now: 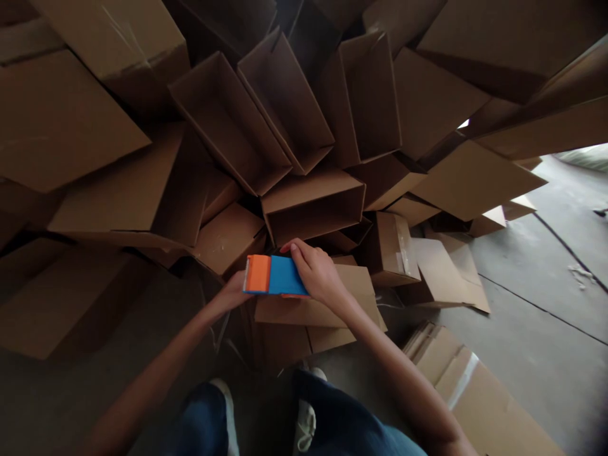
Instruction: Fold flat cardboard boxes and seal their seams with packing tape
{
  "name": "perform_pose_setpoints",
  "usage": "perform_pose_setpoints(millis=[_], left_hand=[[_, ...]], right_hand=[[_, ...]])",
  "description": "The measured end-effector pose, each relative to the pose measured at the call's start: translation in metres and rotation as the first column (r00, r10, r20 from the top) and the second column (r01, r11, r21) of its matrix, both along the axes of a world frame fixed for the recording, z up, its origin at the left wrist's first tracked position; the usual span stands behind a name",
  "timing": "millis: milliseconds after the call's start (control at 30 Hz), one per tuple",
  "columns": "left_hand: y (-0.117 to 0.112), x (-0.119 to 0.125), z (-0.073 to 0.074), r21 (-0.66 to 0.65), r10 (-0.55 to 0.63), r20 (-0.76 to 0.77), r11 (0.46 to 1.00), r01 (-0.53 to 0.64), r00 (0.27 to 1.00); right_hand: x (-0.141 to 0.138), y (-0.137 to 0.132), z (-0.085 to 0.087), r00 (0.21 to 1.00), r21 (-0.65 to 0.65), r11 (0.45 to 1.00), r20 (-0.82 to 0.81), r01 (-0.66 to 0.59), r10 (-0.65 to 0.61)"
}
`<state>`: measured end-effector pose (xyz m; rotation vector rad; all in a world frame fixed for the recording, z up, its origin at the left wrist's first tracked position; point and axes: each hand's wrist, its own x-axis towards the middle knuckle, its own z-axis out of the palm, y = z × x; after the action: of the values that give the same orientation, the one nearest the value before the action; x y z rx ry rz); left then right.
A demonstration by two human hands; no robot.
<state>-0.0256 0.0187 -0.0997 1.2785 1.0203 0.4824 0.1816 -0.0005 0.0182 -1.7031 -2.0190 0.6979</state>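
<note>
My right hand (317, 271) is closed around the blue body of a blue and orange tape dispenser (259, 273). Its orange end points left and has a pale toothed-looking edge. My left hand (234, 286) is right at that orange end; its fingers are hidden behind the dispenser, so their grip does not show. Below both hands is a cardboard box (354, 290) with flaps spread out. An open carton (316, 196) lies on its side just beyond my right hand.
A heap of open cardboard boxes (285, 107) rises in front, leaning at many angles. Flattened cardboard (494, 399) is stacked at lower right, with a strip of tape across it. Concrete floor (546, 304) shows on the right. My shoes (304, 425) are close below the box.
</note>
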Motion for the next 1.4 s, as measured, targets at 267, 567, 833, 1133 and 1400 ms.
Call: perform_pose_setpoints(millis=[267,567,833,1133,1400], left_hand=[[-0.011,-0.039,0.025,-0.157,0.139,0.108,0.98,-0.121,0.984],[-0.033,-0.031,0.062,-0.245,0.266,0.221,0.946,-0.211,0.938],[-0.037,-0.018,0.069,-0.214,0.31,0.151,0.937,-0.275,0.939],[-0.038,-0.015,0.061,-0.283,0.385,0.169,0.901,-0.329,0.907],[-0.039,-0.014,0.06,-0.262,0.449,0.128,0.875,-0.407,0.884]], right_hand=[[0.012,-0.002,-0.003,0.978,0.008,1.0,-0.211,-0.003,0.004],[0.009,-0.002,-0.001,0.986,0.003,1.0,-0.165,-0.01,0.01],[0.004,-0.003,0.001,0.99,-0.016,1.0,-0.143,0.005,-0.007],[0.003,-0.005,0.003,0.995,-0.009,1.0,-0.099,0.015,-0.016],[0.0,-0.008,0.007,0.999,0.012,1.0,0.035,-0.006,0.005]])
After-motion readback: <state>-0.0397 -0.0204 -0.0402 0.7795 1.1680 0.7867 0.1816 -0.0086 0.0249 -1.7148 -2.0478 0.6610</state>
